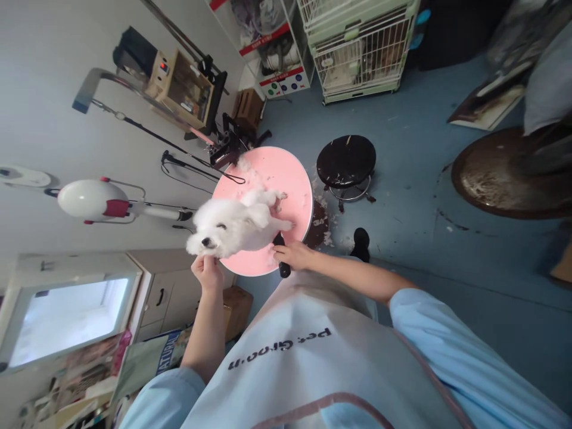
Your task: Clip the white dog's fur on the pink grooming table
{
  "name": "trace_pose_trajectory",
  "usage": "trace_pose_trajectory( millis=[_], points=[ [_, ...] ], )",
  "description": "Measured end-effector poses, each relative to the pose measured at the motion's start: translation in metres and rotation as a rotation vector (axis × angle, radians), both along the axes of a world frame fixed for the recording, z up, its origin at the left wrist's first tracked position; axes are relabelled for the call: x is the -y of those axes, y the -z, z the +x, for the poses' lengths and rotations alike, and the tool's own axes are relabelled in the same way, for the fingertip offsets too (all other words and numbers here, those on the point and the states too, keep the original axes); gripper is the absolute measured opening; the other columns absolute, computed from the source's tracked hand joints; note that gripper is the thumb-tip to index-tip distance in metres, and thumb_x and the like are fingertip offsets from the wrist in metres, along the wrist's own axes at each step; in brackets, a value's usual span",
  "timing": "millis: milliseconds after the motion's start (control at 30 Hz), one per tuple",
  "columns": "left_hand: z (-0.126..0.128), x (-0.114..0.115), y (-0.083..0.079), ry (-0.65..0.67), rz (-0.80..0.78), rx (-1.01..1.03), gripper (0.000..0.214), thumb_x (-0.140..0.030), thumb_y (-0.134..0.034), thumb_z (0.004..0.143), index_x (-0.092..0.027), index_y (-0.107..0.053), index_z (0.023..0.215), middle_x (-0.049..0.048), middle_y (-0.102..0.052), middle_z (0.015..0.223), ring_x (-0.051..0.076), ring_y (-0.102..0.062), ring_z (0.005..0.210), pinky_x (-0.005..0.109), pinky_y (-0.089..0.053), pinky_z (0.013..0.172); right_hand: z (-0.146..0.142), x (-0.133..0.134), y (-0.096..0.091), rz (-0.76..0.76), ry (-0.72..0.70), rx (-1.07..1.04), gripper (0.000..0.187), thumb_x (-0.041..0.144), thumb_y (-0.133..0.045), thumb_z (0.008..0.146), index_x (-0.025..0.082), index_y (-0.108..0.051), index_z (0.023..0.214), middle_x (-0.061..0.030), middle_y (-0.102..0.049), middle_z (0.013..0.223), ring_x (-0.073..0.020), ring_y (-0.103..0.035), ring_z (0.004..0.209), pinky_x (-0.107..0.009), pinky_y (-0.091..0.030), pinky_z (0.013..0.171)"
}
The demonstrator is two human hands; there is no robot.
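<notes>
A fluffy white dog (248,229) sits on the round pink grooming table (290,173), its head raised and turned toward me. My left hand (208,273) is closed at the dog's chin, fingers pinched on the fur below its muzzle. In my right hand (292,255) is a black clipper (285,270), gripped around its body beside the dog's chest and front leg. The clipper's far end lies close to the white fur; whether it touches cannot be made out. Loose white fur (245,165) lies on the tabletop behind the dog.
A looped black leash (174,143) hangs from a curved metal arm toward the table. A white dryer (92,198) extends from the left. Beyond the table stand a black stool (346,161) and wire cages (361,59). Cut fur lies on the blue floor (411,179).
</notes>
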State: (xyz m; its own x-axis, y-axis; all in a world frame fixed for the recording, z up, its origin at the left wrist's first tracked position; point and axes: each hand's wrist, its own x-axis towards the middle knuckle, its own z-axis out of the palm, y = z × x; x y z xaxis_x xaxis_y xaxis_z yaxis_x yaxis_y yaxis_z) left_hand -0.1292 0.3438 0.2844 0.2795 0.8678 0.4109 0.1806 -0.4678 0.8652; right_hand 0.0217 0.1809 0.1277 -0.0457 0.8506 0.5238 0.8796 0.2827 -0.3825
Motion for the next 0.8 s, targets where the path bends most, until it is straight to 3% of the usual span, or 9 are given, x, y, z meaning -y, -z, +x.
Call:
trace_pose_trajectory(
  millis=[167, 267, 433, 633, 733, 800],
  points=[
    [-0.002, 0.003, 0.0, -0.037, 0.008, 0.022, 0.034, -0.024, -0.057, 0.06, -0.016, -0.028, 0.044, -0.0072, -0.026, 0.043, 0.004, -0.026, 0.046, 0.02, -0.021, 0.048, -0.008, 0.002, -0.007, 0.194, -0.066, 0.066, 0.021, 0.017, -0.046, 0.097, 0.023, -0.065, 0.104, -0.0044, -0.067, 0.128, -0.0121, -0.054, 0.064, -0.028, -0.036, 0.058],
    [-0.001, 0.006, 0.0, -0.054, 0.014, 0.03, 0.035, -0.024, -0.057, 0.06, -0.016, -0.027, 0.044, -0.0073, -0.025, 0.042, 0.004, -0.024, 0.046, 0.02, -0.021, 0.047, 0.003, -0.008, -0.008, 0.136, -0.081, 0.092, 0.019, 0.019, -0.049, 0.095, 0.021, -0.066, 0.104, -0.0064, -0.067, 0.126, -0.0134, -0.056, 0.067, -0.028, -0.035, 0.056],
    [-0.003, 0.005, 0.002, -0.078, 0.022, 0.033, 0.035, -0.027, -0.057, 0.059, -0.016, -0.027, 0.044, -0.0076, -0.025, 0.041, 0.003, -0.024, 0.044, 0.02, -0.021, 0.046, 0.025, -0.012, 0.015, 0.018, -0.092, 0.032, 0.02, 0.016, -0.054, 0.09, 0.019, -0.066, 0.106, -0.0092, -0.067, 0.128, -0.0136, -0.057, 0.067, -0.027, -0.034, 0.053],
    [-0.009, 0.002, 0.003, -0.102, 0.021, 0.021, 0.034, -0.026, -0.058, 0.06, -0.016, -0.029, 0.045, -0.0073, -0.027, 0.042, 0.004, -0.025, 0.044, 0.019, -0.021, 0.046, 0.026, -0.006, 0.023, 0.087, -0.122, -0.025, 0.028, 0.017, -0.045, 0.097, 0.024, -0.068, 0.112, -0.0075, -0.066, 0.131, -0.013, -0.06, 0.071, -0.027, -0.042, 0.059],
    [-0.009, 0.002, 0.003, -0.098, 0.02, 0.021, 0.035, -0.026, -0.058, 0.06, -0.016, -0.028, 0.044, -0.0071, -0.026, 0.042, 0.004, -0.025, 0.045, 0.019, -0.023, 0.047, 0.027, -0.015, 0.024, -0.001, -0.105, -0.053, 0.027, 0.017, -0.051, 0.094, 0.021, -0.067, 0.115, -0.0107, -0.064, 0.135, -0.0138, -0.062, 0.071, -0.026, -0.042, 0.056],
    [-0.008, 0.003, 0.003, -0.094, 0.016, 0.022, 0.035, -0.025, -0.057, 0.059, -0.015, -0.028, 0.044, -0.0069, -0.026, 0.042, 0.004, -0.025, 0.045, 0.019, -0.023, 0.047, 0.021, -0.017, 0.029, -0.057, -0.017, -0.136, 0.03, 0.017, -0.056, 0.091, 0.019, -0.066, 0.119, -0.0126, -0.064, 0.137, -0.0153, -0.065, 0.073, -0.026, -0.045, 0.056]
  ],
)
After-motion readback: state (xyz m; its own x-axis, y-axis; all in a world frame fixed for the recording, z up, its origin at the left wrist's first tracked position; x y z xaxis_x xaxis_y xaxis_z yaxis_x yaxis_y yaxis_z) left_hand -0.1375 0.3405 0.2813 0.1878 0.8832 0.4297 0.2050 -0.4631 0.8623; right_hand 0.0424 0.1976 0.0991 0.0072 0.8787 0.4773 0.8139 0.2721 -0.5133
